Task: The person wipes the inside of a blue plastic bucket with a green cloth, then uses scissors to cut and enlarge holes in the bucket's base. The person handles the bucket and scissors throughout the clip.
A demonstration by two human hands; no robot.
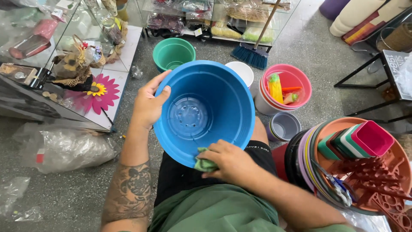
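Observation:
A large blue plastic pot (204, 111) is tilted toward me over my lap, its inside and drain holes showing. My left hand (148, 105) grips its left rim, thumb inside the edge. My right hand (229, 162) presses a small green cloth (203, 164) against the pot's near rim.
On the grey floor behind stand a green pot (173, 53), a white pot (241, 71), a pink pot (286, 88) with small items inside, and a little grey pot (284, 126). Stacked coloured saucers and trays (347, 159) sit at right. A glass display case (56, 64) and plastic bags (60, 146) are at left. A blue broom (252, 55) leans behind.

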